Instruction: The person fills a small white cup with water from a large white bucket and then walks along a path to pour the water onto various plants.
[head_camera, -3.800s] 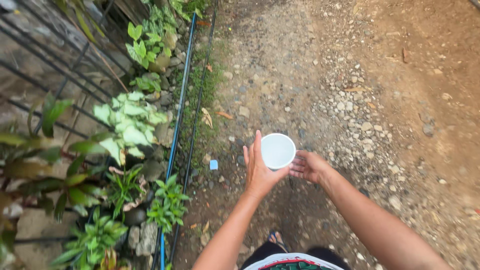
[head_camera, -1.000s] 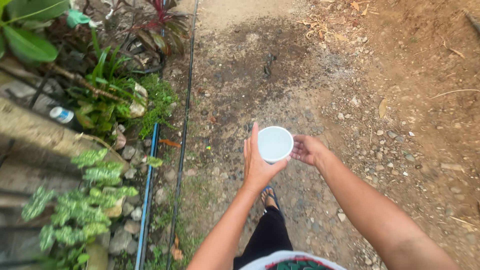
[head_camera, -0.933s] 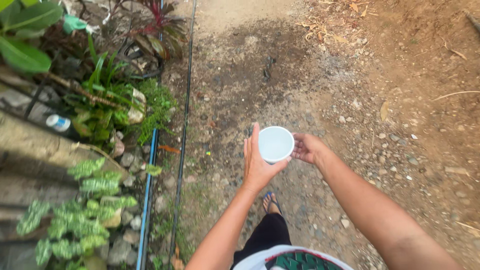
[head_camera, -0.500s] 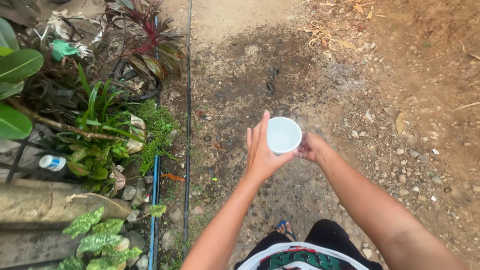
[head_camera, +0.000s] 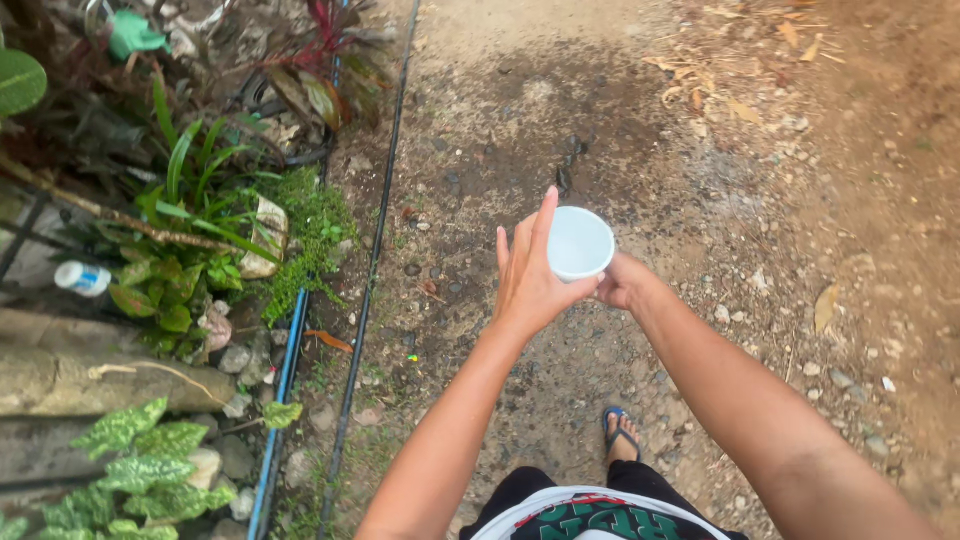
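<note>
A small white cup (head_camera: 579, 243) is held out in front of me over a dirt and gravel path (head_camera: 600, 120). My left hand (head_camera: 528, 275) cups its left side, fingers pointing up and spread. My right hand (head_camera: 625, 284) holds it from below on the right, mostly hidden under the cup. The inside of the cup looks pale; I cannot tell what it holds. My foot in a blue sandal (head_camera: 620, 432) is on the path below.
A black pipe (head_camera: 375, 250) and a blue pipe (head_camera: 285, 390) run along the path's left edge. Beyond them is a bed of green and red plants (head_camera: 200, 230), stones, a white bottle (head_camera: 82, 278) and a concrete ledge (head_camera: 90, 375). Dry leaves lie at the upper right.
I have walked forward along the path; the plants at the left slid down the view. Both hands keep the same hold on the cup.
</note>
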